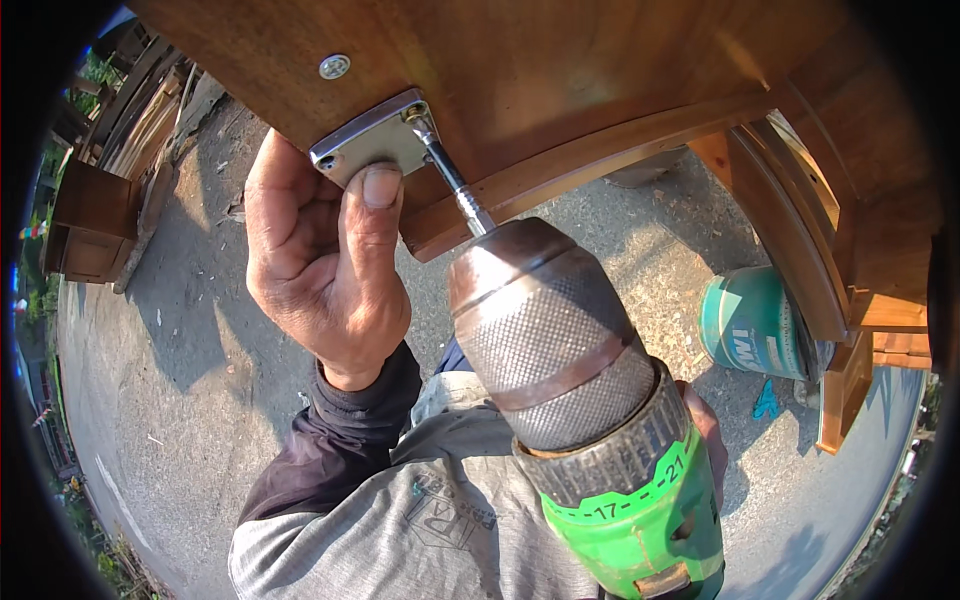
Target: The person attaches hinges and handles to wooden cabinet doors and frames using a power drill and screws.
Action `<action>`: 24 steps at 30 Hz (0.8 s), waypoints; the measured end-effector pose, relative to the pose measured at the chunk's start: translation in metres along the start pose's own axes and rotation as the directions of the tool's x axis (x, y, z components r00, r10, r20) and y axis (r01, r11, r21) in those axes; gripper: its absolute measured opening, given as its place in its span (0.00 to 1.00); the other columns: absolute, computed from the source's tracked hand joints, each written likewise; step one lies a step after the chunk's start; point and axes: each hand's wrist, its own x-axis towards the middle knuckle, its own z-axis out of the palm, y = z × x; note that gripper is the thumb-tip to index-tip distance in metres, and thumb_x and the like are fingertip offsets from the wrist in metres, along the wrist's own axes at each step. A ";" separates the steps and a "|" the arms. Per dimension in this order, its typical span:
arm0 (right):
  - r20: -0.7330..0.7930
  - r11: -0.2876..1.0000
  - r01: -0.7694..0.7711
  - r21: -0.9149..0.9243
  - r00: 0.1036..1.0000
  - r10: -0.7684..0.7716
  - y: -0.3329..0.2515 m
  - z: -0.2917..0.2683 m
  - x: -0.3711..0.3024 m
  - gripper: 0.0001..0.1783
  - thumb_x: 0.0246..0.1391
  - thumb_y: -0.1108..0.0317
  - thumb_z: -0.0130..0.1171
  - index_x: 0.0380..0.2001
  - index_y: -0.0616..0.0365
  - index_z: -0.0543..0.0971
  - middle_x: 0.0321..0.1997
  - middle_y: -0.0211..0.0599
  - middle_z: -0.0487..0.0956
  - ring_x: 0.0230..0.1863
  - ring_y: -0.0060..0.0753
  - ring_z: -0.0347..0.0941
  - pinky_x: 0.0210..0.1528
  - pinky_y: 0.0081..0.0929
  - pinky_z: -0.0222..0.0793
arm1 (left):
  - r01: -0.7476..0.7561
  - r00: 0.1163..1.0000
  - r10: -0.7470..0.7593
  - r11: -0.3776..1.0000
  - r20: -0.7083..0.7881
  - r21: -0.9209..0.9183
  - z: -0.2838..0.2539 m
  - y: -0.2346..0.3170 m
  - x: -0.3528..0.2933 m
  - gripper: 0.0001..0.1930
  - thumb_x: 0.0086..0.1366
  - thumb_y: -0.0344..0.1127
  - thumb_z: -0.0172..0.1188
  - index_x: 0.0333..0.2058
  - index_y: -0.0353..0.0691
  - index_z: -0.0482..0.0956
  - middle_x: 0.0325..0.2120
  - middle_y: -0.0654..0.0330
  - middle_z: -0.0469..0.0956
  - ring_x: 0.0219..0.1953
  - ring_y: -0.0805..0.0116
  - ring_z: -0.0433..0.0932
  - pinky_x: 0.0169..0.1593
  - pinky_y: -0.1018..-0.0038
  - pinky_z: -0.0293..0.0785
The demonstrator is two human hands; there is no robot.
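Note:
My left hand (pixel 340 255) pinches a small rectangular metal plate (pixel 375 145) between thumb and fingers. The plate lies at the edge of a brown varnished wooden panel (pixel 540 60). A green power drill (pixel 570 370) with a knurled metal chuck points up and left towards it. Its thin screwdriver bit (pixel 450 172) reaches the plate's upper right corner, where a brassy screw head (pixel 413 114) seems to sit at the tip. Behind the drill body, my right hand (pixel 708 435) grips it; most of that hand is hidden.
A round metal fitting (pixel 335 67) is set in the panel above the plate. Curved wooden parts (pixel 785 215) stand at the right, beside a green bucket (pixel 745 320) and a small blue-green scrap (pixel 766 400) on concrete. Wooden furniture (pixel 95 215) and stacked boards (pixel 150 110) are at the left.

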 end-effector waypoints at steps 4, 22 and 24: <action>-0.010 0.999 -0.034 -0.018 0.999 0.034 -0.005 0.003 0.005 0.21 0.52 0.72 0.63 0.50 0.66 0.78 0.34 0.49 0.84 0.31 0.38 0.83 0.33 0.28 0.79 | 0.016 1.000 -0.016 0.999 0.020 0.043 -0.002 0.003 0.000 0.25 0.65 0.26 0.64 0.58 0.25 0.67 0.45 0.51 0.79 0.44 0.72 0.79 0.50 0.78 0.73; 0.090 0.991 -0.130 0.026 0.988 0.128 -0.010 -0.006 -0.003 0.27 0.54 0.73 0.60 0.59 0.62 0.72 0.38 0.50 0.84 0.34 0.38 0.83 0.35 0.28 0.79 | -0.049 0.998 0.050 0.999 0.032 -0.013 -0.002 0.000 0.002 0.25 0.64 0.28 0.64 0.56 0.25 0.67 0.42 0.53 0.79 0.43 0.72 0.78 0.52 0.77 0.72; 0.081 0.990 -0.142 -0.003 0.987 0.142 -0.014 -0.009 -0.004 0.27 0.54 0.74 0.60 0.59 0.61 0.72 0.38 0.50 0.83 0.34 0.38 0.83 0.35 0.28 0.79 | -0.040 0.998 0.041 0.999 0.052 -0.023 0.001 0.003 0.003 0.25 0.65 0.28 0.64 0.56 0.25 0.67 0.42 0.52 0.79 0.44 0.72 0.78 0.52 0.77 0.72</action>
